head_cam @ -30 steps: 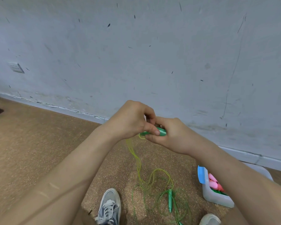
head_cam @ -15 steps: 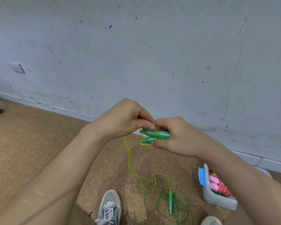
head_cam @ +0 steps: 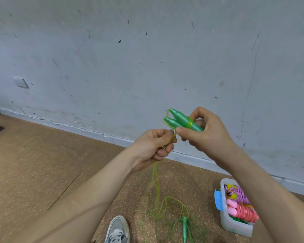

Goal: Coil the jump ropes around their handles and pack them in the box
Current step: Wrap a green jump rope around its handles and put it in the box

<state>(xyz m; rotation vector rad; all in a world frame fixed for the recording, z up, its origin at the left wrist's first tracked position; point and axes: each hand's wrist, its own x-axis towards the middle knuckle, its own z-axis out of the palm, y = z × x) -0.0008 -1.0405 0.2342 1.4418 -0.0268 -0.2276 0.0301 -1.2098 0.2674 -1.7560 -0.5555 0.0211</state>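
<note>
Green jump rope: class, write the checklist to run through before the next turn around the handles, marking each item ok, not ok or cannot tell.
1. Both handles held together in the right hand: ok.
2. Left hand grips the rope just below the handles: ok.
3. Finished turns sit around both handles: ok.
4. Loose rope on the floor free of the second jump rope: cannot tell, they overlap.
5. Shoe off the rope: ok.
6. Room left in the box: cannot tell, the arm hides part.
</note>
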